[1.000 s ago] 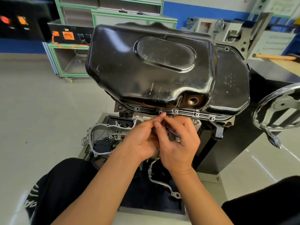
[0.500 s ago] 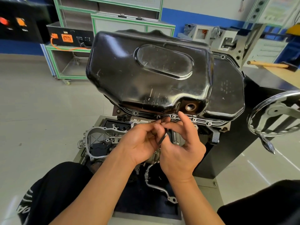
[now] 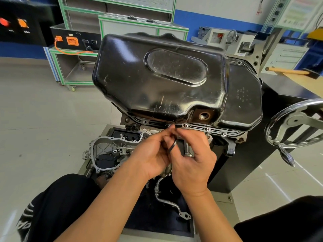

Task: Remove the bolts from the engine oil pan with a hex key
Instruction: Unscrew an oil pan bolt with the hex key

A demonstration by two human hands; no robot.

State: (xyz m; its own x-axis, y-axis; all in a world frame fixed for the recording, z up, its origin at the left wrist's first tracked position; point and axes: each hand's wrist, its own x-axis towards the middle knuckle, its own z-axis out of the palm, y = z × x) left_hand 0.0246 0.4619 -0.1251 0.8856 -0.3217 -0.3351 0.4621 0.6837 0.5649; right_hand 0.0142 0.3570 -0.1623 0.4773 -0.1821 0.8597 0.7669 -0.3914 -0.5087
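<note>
1. Head view: the black oil pan (image 3: 157,81) sits upturned on the engine, with bolts (image 3: 186,126) lining its near rim.
2. The left hand (image 3: 152,154) and right hand (image 3: 194,159) meet at that rim, curled fingers pinching the hex key (image 3: 172,146) between them.
3. Fingertips hide the key's tip.

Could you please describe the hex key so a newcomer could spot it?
Find the black oil pan. Below its near flange the left hand and right hand meet; the hex key is the thin dark rod between them, unlike the shiny bolts above.

left grip (image 3: 153,154), right grip (image 3: 194,163), fingers curled, pinching
</note>
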